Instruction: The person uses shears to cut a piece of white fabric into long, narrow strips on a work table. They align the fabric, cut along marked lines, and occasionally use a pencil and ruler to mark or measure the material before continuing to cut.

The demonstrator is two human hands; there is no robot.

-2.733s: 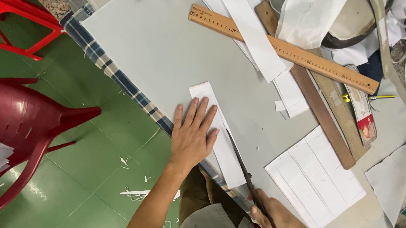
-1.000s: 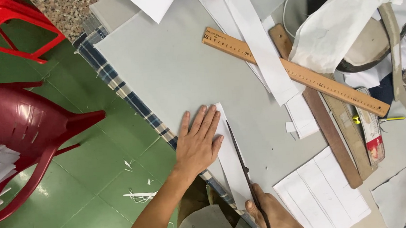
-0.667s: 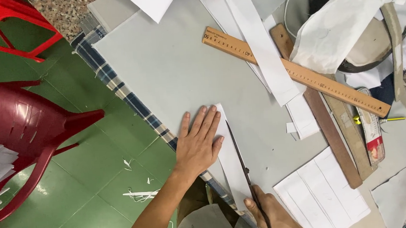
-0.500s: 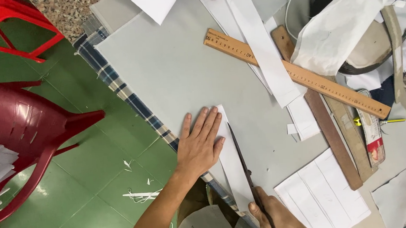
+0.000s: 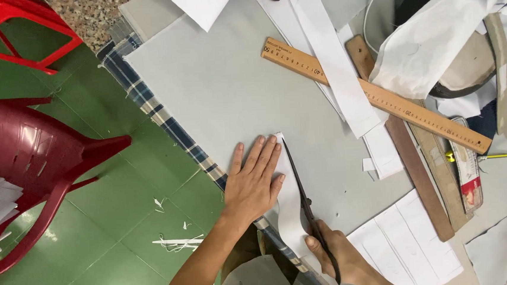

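Observation:
My left hand (image 5: 252, 182) lies flat, fingers spread, on the left part of a white fabric strip (image 5: 290, 211) that rests on a grey sheet (image 5: 226, 91) covering the table. My right hand (image 5: 342, 260) grips the handles of dark scissors (image 5: 304, 198). The blades run along the strip's right edge, and their tip reaches the strip's far end beside my left fingertips. The near end of the strip hangs over the table's edge towards me.
A wooden ruler (image 5: 375, 95) lies diagonally at the back right over long white strips (image 5: 334, 65). A dark wooden bar (image 5: 402, 144), a stack of cut white pieces (image 5: 406, 242) and crumpled white cloth (image 5: 436, 34) crowd the right. Red plastic chairs (image 5: 22, 153) stand on the green floor at left.
The scissors have travelled forward along the strip until their tip reaches its far end. My left hand stays pressed on the strip. The view has shifted a little.

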